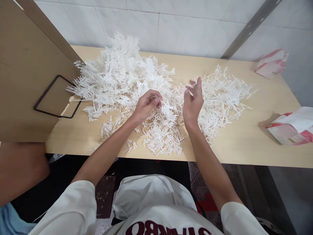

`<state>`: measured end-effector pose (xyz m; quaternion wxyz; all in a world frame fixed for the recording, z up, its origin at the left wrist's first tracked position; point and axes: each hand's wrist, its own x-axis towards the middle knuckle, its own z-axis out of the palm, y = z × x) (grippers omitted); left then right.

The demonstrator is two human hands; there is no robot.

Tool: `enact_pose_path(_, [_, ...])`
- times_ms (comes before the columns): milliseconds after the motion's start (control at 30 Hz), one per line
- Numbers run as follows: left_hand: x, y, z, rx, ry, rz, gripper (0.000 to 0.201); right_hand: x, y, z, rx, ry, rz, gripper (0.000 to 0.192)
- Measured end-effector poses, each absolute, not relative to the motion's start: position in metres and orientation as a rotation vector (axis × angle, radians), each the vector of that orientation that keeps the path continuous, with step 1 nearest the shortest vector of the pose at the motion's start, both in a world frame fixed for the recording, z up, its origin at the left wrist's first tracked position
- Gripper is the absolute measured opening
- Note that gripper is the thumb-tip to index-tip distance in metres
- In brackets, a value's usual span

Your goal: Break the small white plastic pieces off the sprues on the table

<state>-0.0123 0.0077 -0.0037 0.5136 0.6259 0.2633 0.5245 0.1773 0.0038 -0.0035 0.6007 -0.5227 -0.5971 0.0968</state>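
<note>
Where the left hand (148, 102) is working: thumb and fingers are clamping on a thin white sprig (163, 102), whose far end is blending into the white litter behind it.
Right hand (194, 101): it is standing upright at three o'clock from the left hand, thumb and index finger pointing upward; white bits are showing by the fingertips, but I cannot tell whether it is gripping them.
Big heap (127, 71): tangled white sprigs are piling up at ten o'clock from the hands.
Branching heap (227, 94): longer white strands are spreading at three o'clock, just beyond the right hand.
Short pieces (163, 138): these are lying at six o'clock, near the front edge.
Worktop (239, 143): its pale surface is carrying all the white pieces.
Red-and-white packs: one (292, 129) is sitting just past three o'clock, another (271, 63) at half past two.
Brown panel (29, 58): it is standing at half past nine, a black rectangular outline (46, 91) showing near its lower corner.
Tiled wall (171, 29): it is rising at twelve o'clock.
</note>
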Motion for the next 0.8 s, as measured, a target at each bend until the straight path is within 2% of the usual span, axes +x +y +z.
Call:
enact_pose_path(100, [-0.014,0.009,-0.004,1.541,0.585,1.287,0.015,0.177,-0.002,0.001,-1.305,-1.502,0.021,0.055])
enact_pose_path(167, [-0.015,0.009,-0.004,1.598,0.584,1.322,0.01,0.172,-0.008,0.008,-1.304,-1.521,0.022,0.048])
enact_pose_path(267, [-0.015,0.01,-0.004,1.666,0.618,1.384,0.011,0.164,-0.015,0.017,-1.228,-1.611,0.252,0.036])
enact_pose_path(367, [-0.016,0.012,-0.004,1.666,0.661,1.463,0.01,0.157,-0.018,0.02,-1.129,-1.822,0.555,0.034])
enact_pose_path(600, [-0.018,0.013,0.004,1.362,0.726,1.592,0.017,0.161,-0.018,0.021,-1.007,-1.988,0.844,0.041])
enact_pose_path(733, [-0.018,0.01,0.01,1.289,0.741,1.549,0.019,0.166,-0.018,0.025,-0.911,-2.072,0.968,0.062])
enact_pose_path(800, [-0.019,0.009,0.01,1.307,0.759,1.54,0.019,0.166,-0.019,0.025,-0.889,-2.104,0.928,0.07])
